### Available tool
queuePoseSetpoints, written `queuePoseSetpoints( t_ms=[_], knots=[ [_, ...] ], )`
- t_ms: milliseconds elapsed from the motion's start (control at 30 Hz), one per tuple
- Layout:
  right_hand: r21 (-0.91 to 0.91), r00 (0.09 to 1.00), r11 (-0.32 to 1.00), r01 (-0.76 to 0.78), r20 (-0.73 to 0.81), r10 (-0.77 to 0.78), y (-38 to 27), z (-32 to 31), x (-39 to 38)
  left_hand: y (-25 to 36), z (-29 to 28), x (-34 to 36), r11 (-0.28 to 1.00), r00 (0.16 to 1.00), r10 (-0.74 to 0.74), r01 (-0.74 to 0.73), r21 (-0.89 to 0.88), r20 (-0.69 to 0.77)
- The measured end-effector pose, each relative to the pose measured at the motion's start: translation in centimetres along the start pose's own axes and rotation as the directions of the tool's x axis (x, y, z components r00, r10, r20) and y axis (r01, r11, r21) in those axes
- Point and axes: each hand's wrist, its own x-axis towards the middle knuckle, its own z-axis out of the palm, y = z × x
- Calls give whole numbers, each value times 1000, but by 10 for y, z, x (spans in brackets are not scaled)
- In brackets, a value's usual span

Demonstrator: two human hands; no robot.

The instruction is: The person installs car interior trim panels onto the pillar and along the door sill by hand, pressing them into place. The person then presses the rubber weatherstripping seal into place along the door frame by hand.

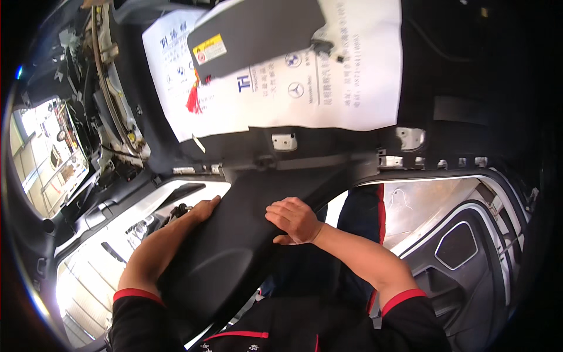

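Observation:
A long black trim panel (217,258) runs from the upper middle down toward the lower left between two door openings. My left hand (202,211) holds its left edge near the upper part, fingers wrapped round it. My right hand (292,220) grips the panel's right side, fingers bent over its face and thumb lower down. A small dark fitting (179,211) shows just left of my left hand. Above both hands, a white printed sheet (363,82) lies on black lining, with a flat dark grey piece (252,29) on it and a red tassel (195,100) hanging beside that.
White metal brackets (410,138) line the lining's edge. An open door with a dark inner panel (440,284) is at the right. Bare metal and wiring (105,76) show at the upper left beside a window opening. Dark trousers with red piping (358,234) show behind my right arm.

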Motion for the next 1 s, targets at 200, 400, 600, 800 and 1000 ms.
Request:
queuePoseSetpoints(
  t_ms=[200, 400, 600, 800, 1000],
  knots=[
    [81, 989, 994, -69, 139, 57, -33, -22, 38, -65, 2, 63, 888, 950, 310, -280, 366, -25],
    [266, 992, 956, -127, 59, 115, -87, 14, 50, 5, 16, -2, 898, 948, 285, -214, 384, -139],
    [234, 978, 951, -204, 19, 206, -53, 1, 14, 49, 42, -136, 670, 887, 453, -275, 689, -86],
    [177, 952, 948, -264, 209, 225, -5, -11, 3, 69, 116, -286, 596, 867, 434, -70, 800, -247],
    [19, 816, 930, -368, 485, 313, 75, -64, 65, 31, 166, -281, 628, 701, 522, 69, 775, -485]
  ],
)
